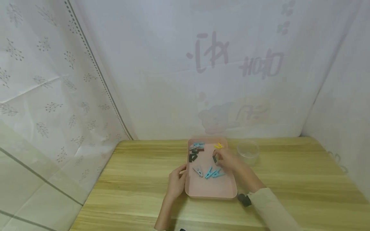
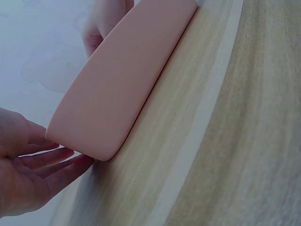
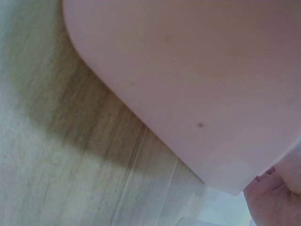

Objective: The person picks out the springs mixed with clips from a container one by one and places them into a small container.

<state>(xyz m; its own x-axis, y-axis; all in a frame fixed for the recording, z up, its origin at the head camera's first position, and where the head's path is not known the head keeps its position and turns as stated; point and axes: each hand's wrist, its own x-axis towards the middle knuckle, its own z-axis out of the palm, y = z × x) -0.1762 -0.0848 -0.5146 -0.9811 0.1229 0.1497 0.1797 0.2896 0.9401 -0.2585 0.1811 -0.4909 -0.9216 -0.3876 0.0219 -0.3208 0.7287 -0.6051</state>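
Observation:
A pink rectangular tray (image 1: 210, 189) lies on the wooden table with small clothespins in it. My right hand (image 1: 227, 159) is over the tray's right side, pinching a dark green clothespin (image 1: 215, 159) between thumb and fingers. My left hand (image 1: 176, 182) is at the tray's left wall, its extended fingers (image 2: 56, 172) touching the side. Dark green clothespins (image 1: 192, 157) sit at the tray's left, below a dark red one (image 1: 200, 149) and some blue ones (image 1: 198, 144). A yellow clothespin (image 1: 218, 145) is at the far right. Light blue clothespins (image 1: 208, 172) and a paler one (image 1: 198, 172) lie across the middle.
A clear round plastic container (image 1: 248, 149) stands on the table (image 1: 138, 173) just right of the tray, beside my right forearm. A white curtain (image 1: 162, 80) hangs behind the table. A black wrist device (image 1: 244, 200) shows by the right sleeve.

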